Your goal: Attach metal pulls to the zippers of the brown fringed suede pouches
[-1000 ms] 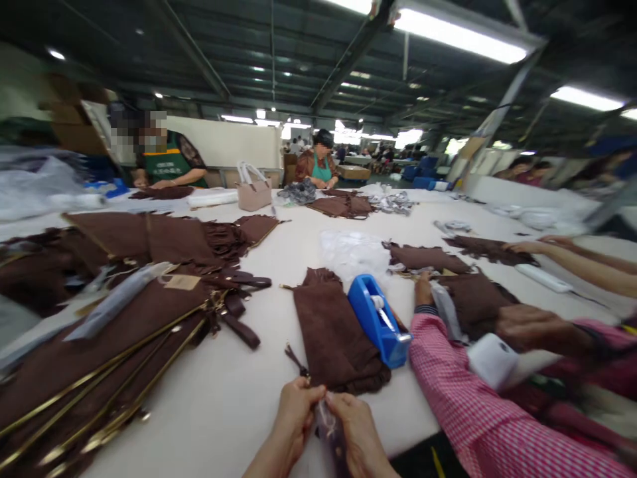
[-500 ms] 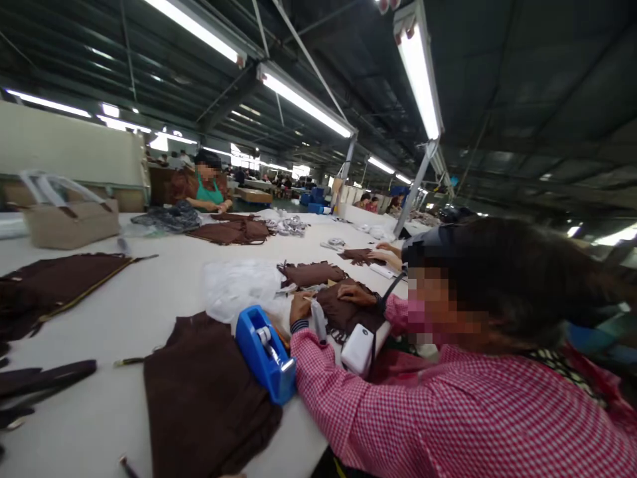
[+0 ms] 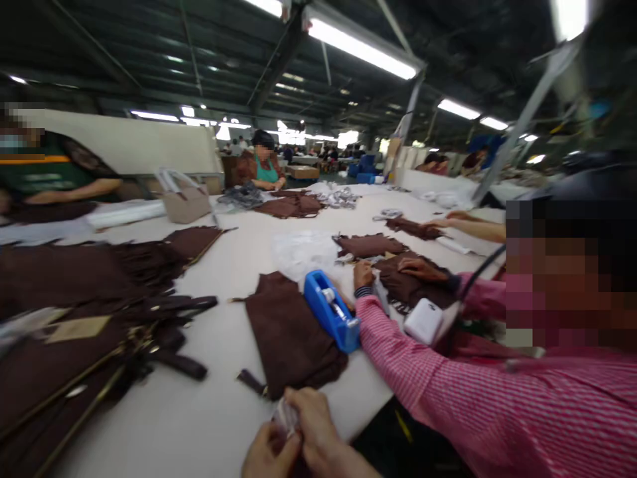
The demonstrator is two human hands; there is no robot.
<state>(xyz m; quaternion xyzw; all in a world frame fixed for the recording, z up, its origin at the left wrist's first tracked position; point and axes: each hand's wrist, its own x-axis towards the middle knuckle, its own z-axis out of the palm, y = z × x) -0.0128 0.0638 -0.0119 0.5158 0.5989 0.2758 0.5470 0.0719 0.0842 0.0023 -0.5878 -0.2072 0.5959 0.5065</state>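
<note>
At the bottom of the view my left hand (image 3: 269,453) and my right hand (image 3: 314,419) are close together, fingers closed. Between them they pinch a small pale, crumpled wrapping (image 3: 286,417), thin and partly see-through; whether it is plastic or paper I cannot tell. Some dark brown material shows just under my fingers, mostly hidden. Right beyond my hands lies a dark brown bag piece (image 3: 293,332), flat on the white table (image 3: 213,392), with a short strap end (image 3: 253,384) at its near corner. A blue tape dispenser (image 3: 332,311) stands against its right side.
Brown bags with straps and zips (image 3: 114,318) are heaped on the left. A co-worker in a pink checked sleeve (image 3: 398,332) sits close on the right, beside a white device (image 3: 423,321). A beige handbag (image 3: 185,201) and clear plastic (image 3: 303,252) lie farther back.
The view has swung left, so the scene has shifted right. My hands have come into view at the bottom with the pale wrapping. More brown bags and another co-worker now show on the left.
</note>
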